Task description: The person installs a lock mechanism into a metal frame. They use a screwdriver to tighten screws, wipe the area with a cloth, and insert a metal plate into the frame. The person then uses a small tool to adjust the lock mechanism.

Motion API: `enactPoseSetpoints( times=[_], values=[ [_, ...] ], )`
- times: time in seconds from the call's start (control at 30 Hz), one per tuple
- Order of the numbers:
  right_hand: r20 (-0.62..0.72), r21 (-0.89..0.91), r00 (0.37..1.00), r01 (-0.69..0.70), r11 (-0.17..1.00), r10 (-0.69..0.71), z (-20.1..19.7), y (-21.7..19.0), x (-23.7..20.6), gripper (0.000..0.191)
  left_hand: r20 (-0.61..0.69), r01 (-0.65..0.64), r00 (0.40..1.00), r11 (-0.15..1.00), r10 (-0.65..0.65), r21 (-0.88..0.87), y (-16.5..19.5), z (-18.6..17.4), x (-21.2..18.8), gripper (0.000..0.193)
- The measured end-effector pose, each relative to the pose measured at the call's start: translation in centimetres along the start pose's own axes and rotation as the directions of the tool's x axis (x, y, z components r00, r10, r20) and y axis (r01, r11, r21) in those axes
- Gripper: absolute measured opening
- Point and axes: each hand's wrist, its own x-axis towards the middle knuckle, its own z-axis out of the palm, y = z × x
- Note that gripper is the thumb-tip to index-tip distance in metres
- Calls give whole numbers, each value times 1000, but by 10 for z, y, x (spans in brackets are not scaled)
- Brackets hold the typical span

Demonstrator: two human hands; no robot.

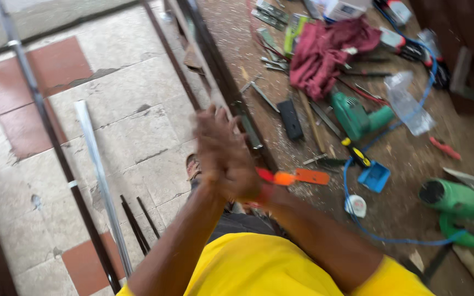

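My left hand [220, 151] and my right hand [249, 185] are pressed together in front of me, at the near edge of a dusty wooden workbench [412, 159]. Both are motion-blurred. The left hand's fingers point up and away and cover most of the right hand. An orange and red flat tool [303, 176] sticks out to the right from behind the hands, low over the bench. I cannot tell whether the right hand grips it or it lies on the wood. My yellow shirt fills the bottom of the view.
On the bench lie a green drill [357, 115], a maroon cloth [325, 49], a black block [290, 119], a blue cable [352, 208], a blue plastic piece [374, 176] and a green power tool [456, 200]. A silver metal bar [97, 175] and dark rods lie on the tiled floor at left.
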Motion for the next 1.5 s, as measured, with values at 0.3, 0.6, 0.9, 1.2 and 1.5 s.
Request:
enactPoseSetpoints(
  times=[0.3, 0.6, 0.9, 1.2, 1.5],
  values=[
    [-515, -473, 790, -586, 658, 333, -131, 125, -35, 42, 142, -227, 972, 902, 187, 367, 77, -13, -22, 80],
    [-369, -864, 738, -497, 85, 564, -164, 194, -70, 58, -266, 174, 962, 893, -64, 416, 2, -85, -18, 46],
    [-253, -206, 774, -630, 749, 581, -107, 116, -68, 63, -233, 328, 942, 820, -243, 470, -41, -74, 8, 37],
    [-113, -877, 948, -236, 419, 298, -39, 102, -35, 68, -93, 139, 990, 896, -110, 423, -73, -67, 30, 41],
    [-96, -908, 967, -182, 377, 236, -30, 114, -41, 70, -180, 195, 974, 911, -137, 364, -68, -110, 14, 40]
  ],
)
